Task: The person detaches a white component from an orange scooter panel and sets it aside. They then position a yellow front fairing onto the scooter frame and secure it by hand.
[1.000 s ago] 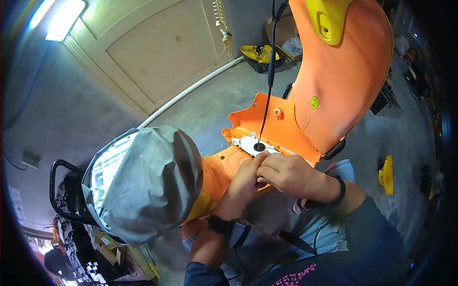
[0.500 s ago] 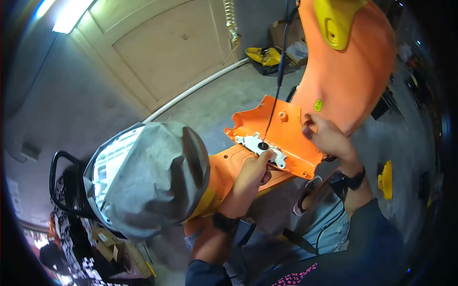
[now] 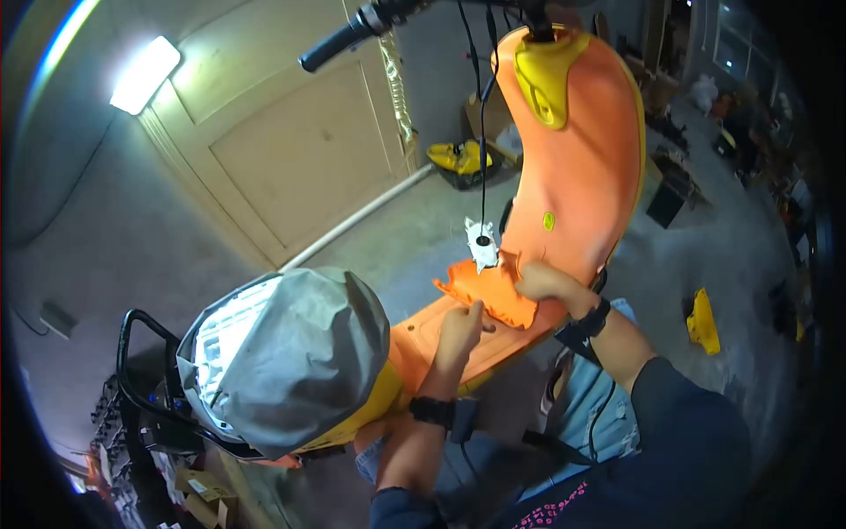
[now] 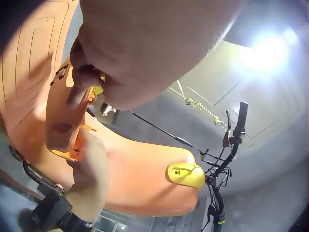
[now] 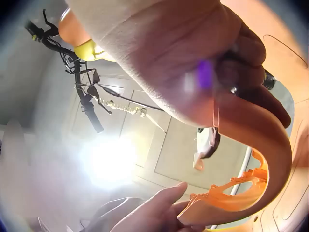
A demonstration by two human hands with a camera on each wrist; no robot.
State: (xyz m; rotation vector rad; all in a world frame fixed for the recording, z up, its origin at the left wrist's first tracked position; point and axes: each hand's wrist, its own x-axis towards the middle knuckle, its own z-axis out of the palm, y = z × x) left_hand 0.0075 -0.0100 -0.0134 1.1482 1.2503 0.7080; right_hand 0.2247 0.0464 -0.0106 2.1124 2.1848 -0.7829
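we count two hands, one orange panel [image 3: 489, 291], one white fitting [image 3: 482, 256] on one black cable [image 3: 483, 176], one yellow piece [image 3: 703, 322] on the floor and one grey cover [image 3: 295, 353]. our left hand [image 3: 460, 333] pinches the panel's near edge, fingers on its outer face, and our right hand [image 3: 546, 280] curls its fingers round the other end. the panel is above the footboard [image 3: 419, 344], between our hands. in the head view its long axis slants from upper left to lower right; in the right wrist view it bends like a c, its ribbed hollow facing left. half a second ago that hollow faced up with the white fitting in it, and our right hand was off the panel; now the fitting hangs from the cable just beyond it.
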